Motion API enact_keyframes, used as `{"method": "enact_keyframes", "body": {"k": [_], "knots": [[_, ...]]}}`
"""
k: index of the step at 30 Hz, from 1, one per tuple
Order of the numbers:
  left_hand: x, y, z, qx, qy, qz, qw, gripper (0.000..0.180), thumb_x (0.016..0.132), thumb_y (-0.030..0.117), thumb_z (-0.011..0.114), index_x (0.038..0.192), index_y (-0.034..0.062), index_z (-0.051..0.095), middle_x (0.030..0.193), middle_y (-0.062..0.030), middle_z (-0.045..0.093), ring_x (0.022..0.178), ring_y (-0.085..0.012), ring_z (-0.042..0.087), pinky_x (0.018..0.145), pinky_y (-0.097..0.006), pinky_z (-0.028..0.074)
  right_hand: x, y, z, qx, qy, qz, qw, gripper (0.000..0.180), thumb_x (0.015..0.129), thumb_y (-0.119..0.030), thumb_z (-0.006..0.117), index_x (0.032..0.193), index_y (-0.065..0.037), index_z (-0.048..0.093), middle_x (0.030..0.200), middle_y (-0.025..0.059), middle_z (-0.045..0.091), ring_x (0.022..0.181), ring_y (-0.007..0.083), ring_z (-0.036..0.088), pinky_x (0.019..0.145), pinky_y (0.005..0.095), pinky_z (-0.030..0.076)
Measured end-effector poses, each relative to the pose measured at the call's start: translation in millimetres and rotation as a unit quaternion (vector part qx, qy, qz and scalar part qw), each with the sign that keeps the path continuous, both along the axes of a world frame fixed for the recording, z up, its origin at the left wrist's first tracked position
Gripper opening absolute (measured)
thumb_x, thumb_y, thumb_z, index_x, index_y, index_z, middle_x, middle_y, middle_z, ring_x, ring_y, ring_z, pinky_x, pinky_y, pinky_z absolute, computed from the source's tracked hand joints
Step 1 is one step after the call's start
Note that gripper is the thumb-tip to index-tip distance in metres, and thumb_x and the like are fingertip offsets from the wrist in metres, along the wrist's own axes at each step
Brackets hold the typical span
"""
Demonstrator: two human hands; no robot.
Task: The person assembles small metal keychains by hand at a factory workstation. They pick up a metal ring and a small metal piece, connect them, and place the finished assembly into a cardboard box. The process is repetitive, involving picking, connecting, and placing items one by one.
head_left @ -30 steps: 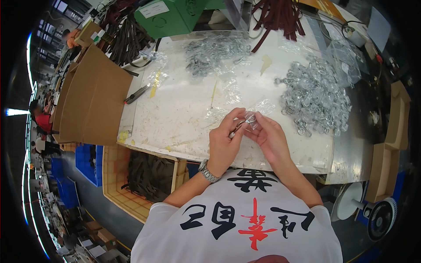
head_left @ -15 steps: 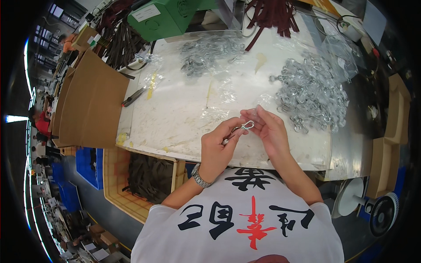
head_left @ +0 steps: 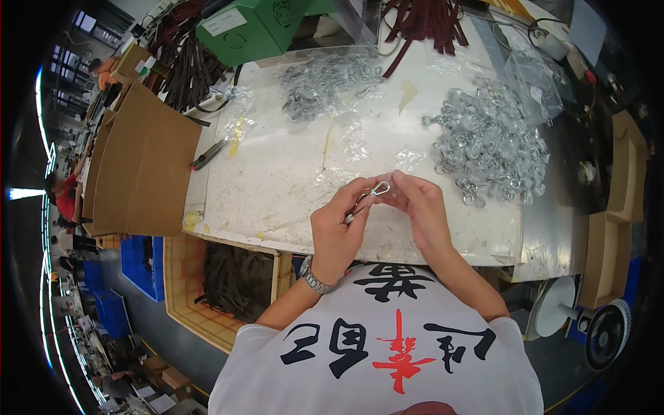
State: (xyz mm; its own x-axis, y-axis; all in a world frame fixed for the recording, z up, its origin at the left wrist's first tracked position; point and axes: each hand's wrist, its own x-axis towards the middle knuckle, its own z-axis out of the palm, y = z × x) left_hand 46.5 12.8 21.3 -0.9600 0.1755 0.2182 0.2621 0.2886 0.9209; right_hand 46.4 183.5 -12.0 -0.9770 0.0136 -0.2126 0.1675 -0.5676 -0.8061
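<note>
Over the near edge of the white worktable, my left hand is closed in a pinch on a silver metal snap hook. The hook's loop sticks out past the fingertips toward my right hand. My right hand is also closed, its thumb and fingers pinching a small piece of clear plastic right beside the hook. The curled fingers partly hide both items. A heap of metal hooks in clear wrapping lies to the right of my hands.
Another pile of clear-wrapped hardware lies farther back. Dark red straps and a green machine are at the far side. A cutter knife rests by a cardboard box on the left. A yellow crate stands below.
My hands have drawn closer together. The right hand moved slightly left, bringing the clear plastic up against the hook, which shifted a little left and up.
</note>
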Motion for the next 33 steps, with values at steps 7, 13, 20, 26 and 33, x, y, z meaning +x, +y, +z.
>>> {"method": "enact_keyframes", "body": {"k": [7,13,20,26,33], "knots": [[-1,9,1,0.007,0.011,0.034,0.999,0.028,0.100,0.000,0.070,0.127,0.0047,0.071,0.074,0.0023,0.062,0.063,-0.0033,0.037,0.055,-0.022,0.032,2,-6,5,0.012,-0.005,-0.014,1.000,0.035,0.110,-0.025,0.062,0.112,0.007,0.075,0.105,0.0114,0.077,0.094,0.0156,0.074,0.096,0.0350,0.061],[-5,13,-9,-0.006,0.042,0.035,0.999,0.031,0.099,0.000,0.070,0.129,0.0042,0.070,0.088,-0.0026,0.075,0.067,-0.0020,0.051,0.059,-0.021,0.040,4,-8,1,-0.016,-0.012,-0.002,1.000,0.034,0.110,-0.024,0.061,0.120,0.006,0.073,0.111,0.0107,0.076,0.100,0.0149,0.073,0.100,0.0340,0.058],[-12,7,-3,0.014,-0.056,-0.018,0.998,0.040,0.099,0.001,0.068,0.139,0.0042,0.064,0.104,-0.0104,0.079,0.086,-0.0140,0.070,0.074,-0.027,0.054,7,-6,-3,-0.063,0.002,0.038,0.997,0.034,0.110,-0.023,0.061,0.126,0.006,0.070,0.122,0.0121,0.074,0.110,0.0168,0.072,0.105,0.0364,0.056],[-17,5,-2,0.050,-0.113,-0.065,0.990,0.040,0.101,0.005,0.067,0.141,0.0006,0.063,0.091,-0.0010,0.075,0.066,-0.0004,0.053,0.059,-0.020,0.042,7,-2,-3,-0.036,0.021,0.086,0.995,0.035,0.110,-0.023,0.060,0.125,0.007,0.070,0.123,0.0126,0.075,0.112,0.0180,0.071,0.107,0.0366,0.054],[-42,-28,9,0.056,-0.215,-0.194,0.955,0.027,0.109,0.019,0.063,0.123,-0.0003,0.075,0.078,0.0030,0.065,0.058,-0.0036,0.051,0.055,-0.022,0.041,12,19,15,0.107,0.083,0.136,0.981,0.032,0.110,-0.017,0.056,0.112,0.011,0.072,0.105,0.0181,0.077,0.095,0.0242,0.076,0.092,0.0355,0.059]]}}
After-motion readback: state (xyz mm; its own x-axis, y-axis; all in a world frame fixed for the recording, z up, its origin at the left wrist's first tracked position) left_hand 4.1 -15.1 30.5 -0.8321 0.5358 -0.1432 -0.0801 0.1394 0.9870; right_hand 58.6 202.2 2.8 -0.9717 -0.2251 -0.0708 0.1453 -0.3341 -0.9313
